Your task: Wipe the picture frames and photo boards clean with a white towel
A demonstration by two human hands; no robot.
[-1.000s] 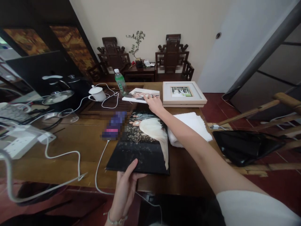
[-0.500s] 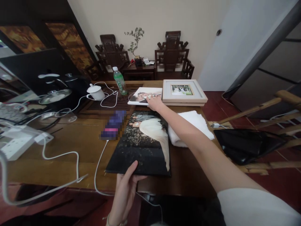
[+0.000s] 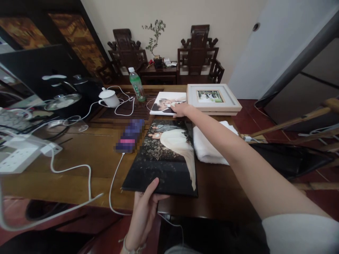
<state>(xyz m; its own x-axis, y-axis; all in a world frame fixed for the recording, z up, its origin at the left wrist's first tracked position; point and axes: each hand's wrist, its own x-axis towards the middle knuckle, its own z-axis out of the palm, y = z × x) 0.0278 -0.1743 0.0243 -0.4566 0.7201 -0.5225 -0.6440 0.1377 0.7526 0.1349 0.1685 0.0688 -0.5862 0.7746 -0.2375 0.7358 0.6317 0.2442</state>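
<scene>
A dark photo album (image 3: 159, 173), with a couple in wedding clothes on its cover, lies over the near part of the table. My left hand (image 3: 147, 203) grips its near edge, thumb on top and fingers underneath. My right hand (image 3: 180, 109) reaches across to a white-edged photo album (image 3: 164, 101) farther back. Its fingers rest on the picture and the thumb is at the near edge, closed on that corner. Right beside it sits a pale wooden picture frame (image 3: 227, 95) on top of another frame. Under my right forearm lies a folded white towel (image 3: 205, 148).
A blurred-out phone (image 3: 130, 135) on a white cable lies left of the dark album. Behind it are a green bottle (image 3: 137, 86) and a lidded white cup (image 3: 109, 98). A power strip (image 3: 19, 159) and loose cables cover the left side. A wooden chair stands at right.
The view has shifted slightly, so the table items appear a little higher and farther right. Both hands keep their places on the two albums.
</scene>
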